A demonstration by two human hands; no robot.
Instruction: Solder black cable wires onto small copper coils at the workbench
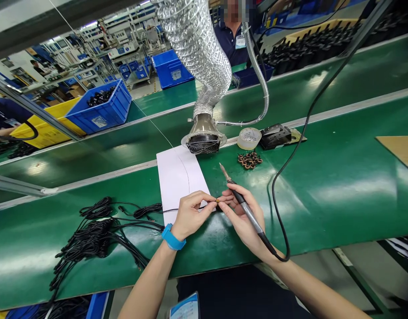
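Observation:
My left hand [191, 213], with a blue band at the wrist, pinches a thin black cable [171, 209] near its end. Between the fingertips of both hands sits a small brass-coloured connector [217, 200] at that cable end. My right hand [245, 217] pinches the connector with thumb and finger while a soldering iron [246, 207] rests across the same hand, its tip pointing up and away. Beneath the left fingers lies a white paper sheet [177, 177]. Bundled black cables [91, 239] are heaped left of my left hand. A pile of small copper-coloured connectors [249, 160] lies beyond the iron.
A fume-extraction hood [205, 133] on a silver duct hangs over the green bench. Right of it stand a round tub [249, 138] and a black soldering-iron stand [279, 135]. The iron's cord [279, 173] loops on the right. Blue bins [102, 108] and a co-worker [232, 40] are across the line.

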